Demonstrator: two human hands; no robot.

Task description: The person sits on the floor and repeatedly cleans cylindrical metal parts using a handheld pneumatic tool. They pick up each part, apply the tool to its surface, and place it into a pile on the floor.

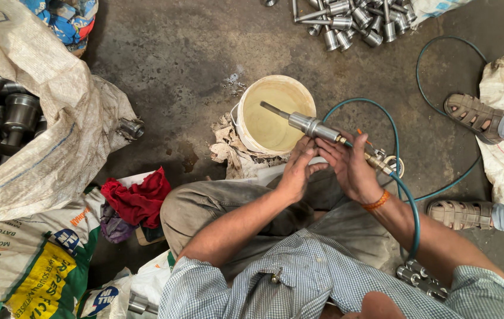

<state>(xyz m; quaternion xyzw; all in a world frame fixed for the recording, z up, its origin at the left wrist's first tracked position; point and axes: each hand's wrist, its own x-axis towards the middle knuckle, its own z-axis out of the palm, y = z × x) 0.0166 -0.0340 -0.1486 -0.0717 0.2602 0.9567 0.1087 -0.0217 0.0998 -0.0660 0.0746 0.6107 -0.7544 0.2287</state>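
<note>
A metal shaft part [314,126], a steel cylinder with a thin rod end, sits just right of frame centre, its tip over a white bucket [274,114] of pale liquid. The right hand [352,167] is wrapped around its rear, where a teal air hose [404,195] joins; the left hand [297,171] closes under the middle. It looks stiff, fairly heavy, perhaps oily; the thick barrel gives the best hold. Stained concrete floor [175,65]; similar parts [352,22] piled at the top, sacks [57,136] at left.
</note>
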